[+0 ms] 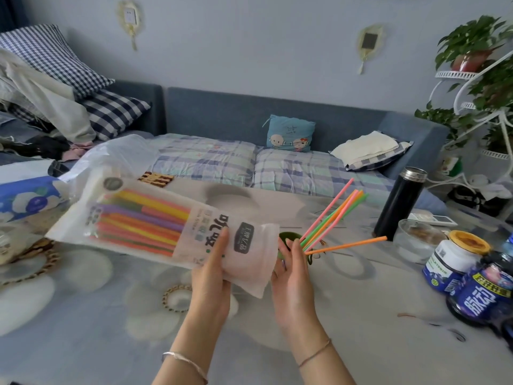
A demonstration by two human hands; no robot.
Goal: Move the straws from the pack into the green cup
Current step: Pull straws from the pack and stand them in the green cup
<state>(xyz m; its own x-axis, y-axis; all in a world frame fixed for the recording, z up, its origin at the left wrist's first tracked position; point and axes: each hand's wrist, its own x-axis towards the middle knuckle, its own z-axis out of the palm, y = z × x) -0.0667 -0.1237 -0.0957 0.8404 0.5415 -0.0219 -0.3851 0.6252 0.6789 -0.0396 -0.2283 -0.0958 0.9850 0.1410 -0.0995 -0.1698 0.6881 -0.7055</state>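
Note:
My left hand grips the translucent straw pack near its open end and holds it tilted above the table. Several coloured straws still lie inside it. The small green cup stands just behind the pack's mouth, partly hidden by my right hand. Several pink, orange and green straws stand in the cup and lean up to the right. One orange straw sticks out almost level to the right from my right fingertips, beside the cup's rim.
A black thermos, a glass bowl, a yellow-lidded jar and a blue bottle crowd the table's right side. A tissue pack and a plastic bag lie at the left. A sofa runs behind the table.

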